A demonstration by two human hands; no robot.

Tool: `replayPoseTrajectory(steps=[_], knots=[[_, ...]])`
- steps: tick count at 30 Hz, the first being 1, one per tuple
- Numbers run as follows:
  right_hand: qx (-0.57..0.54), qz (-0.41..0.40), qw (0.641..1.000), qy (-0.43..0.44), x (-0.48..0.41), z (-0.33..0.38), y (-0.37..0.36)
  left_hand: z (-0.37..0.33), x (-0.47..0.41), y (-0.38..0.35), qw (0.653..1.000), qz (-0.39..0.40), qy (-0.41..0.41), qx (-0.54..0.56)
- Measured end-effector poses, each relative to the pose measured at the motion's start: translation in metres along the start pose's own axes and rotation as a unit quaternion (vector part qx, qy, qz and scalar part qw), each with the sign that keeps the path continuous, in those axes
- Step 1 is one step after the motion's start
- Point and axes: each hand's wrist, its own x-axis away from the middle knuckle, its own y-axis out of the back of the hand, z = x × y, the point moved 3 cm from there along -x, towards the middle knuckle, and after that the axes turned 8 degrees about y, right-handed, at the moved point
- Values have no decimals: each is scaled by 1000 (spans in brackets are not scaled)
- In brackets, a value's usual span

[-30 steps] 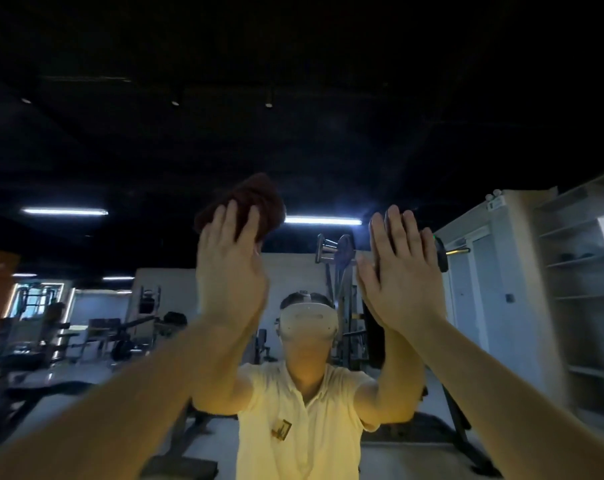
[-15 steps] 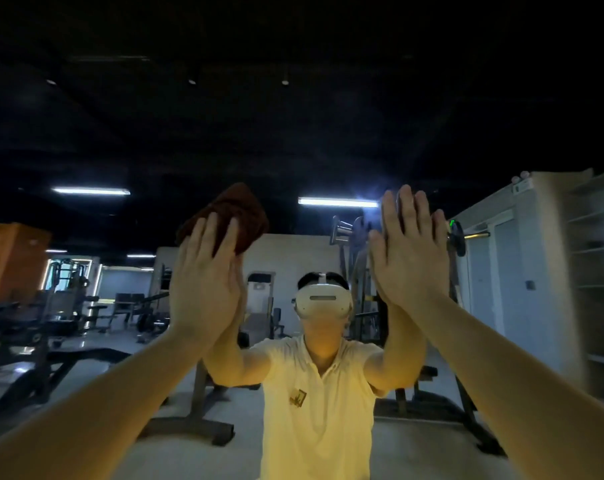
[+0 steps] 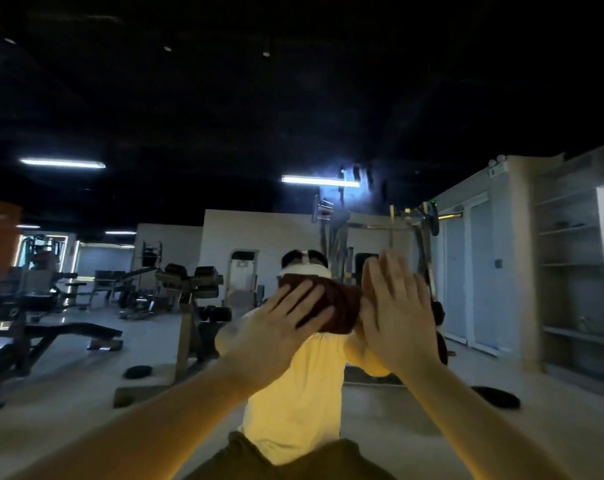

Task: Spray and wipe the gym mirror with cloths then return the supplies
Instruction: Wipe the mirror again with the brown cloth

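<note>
The gym mirror (image 3: 155, 98) fills the whole view and reflects me in a yellow shirt. My left hand (image 3: 276, 327) presses a dark brown cloth (image 3: 338, 306) flat against the glass with straight, spread fingers. My right hand (image 3: 397, 306) lies flat on the mirror just right of that cloth, fingers straight; a cloth under it cannot be seen. No spray bottle is in view.
The reflection shows weight benches and machines (image 3: 189, 289) on the left, a rack with a barbell (image 3: 428, 220) behind me, and grey shelving (image 3: 570, 271) on the right. Weight plates (image 3: 494, 396) lie on the floor.
Both hands have slid down the mirror and come closer together, the left carrying the brown cloth rightward. My view has tilted down too.
</note>
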Motion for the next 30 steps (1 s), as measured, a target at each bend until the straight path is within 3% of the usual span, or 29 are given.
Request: replayPoseTrajectory(steps=[2, 5, 8, 10, 13, 17, 21, 24, 27, 30], knots=[[13, 27, 1000, -6, 7, 8, -10, 32, 19, -6, 1000, 8, 17, -24], [21, 38, 999, -26, 5, 20, -17, 93, 45, -6, 988, -18, 151, -3], [20, 32, 999, -36, 4, 21, -18, 114, 63, -3, 938, -31, 336, 85], [20, 45, 998, -41, 3, 21, -15, 93, 60, -8, 906, -54, 398, 138], [0, 71, 997, -38, 4, 18, -5, 30, 44, -16, 903, -78, 374, 195], [-20, 54, 998, 6, 49, 33, -10, -58, 21, -10, 944, -47, 242, 218], [-31, 18, 999, 4, 101, 42, -29, -57, 27, -12, 976, -47, 148, 153], [-46, 9, 999, 2, 106, 44, -31, -2, 77, -23, 974, -29, 196, 112], [-65, -8, 998, 5, 114, 52, -34, 56, 141, -27, 939, -37, 321, 119], [-74, -12, 997, 3, 133, 53, -37, 68, 156, -27, 905, -61, 396, 140]])
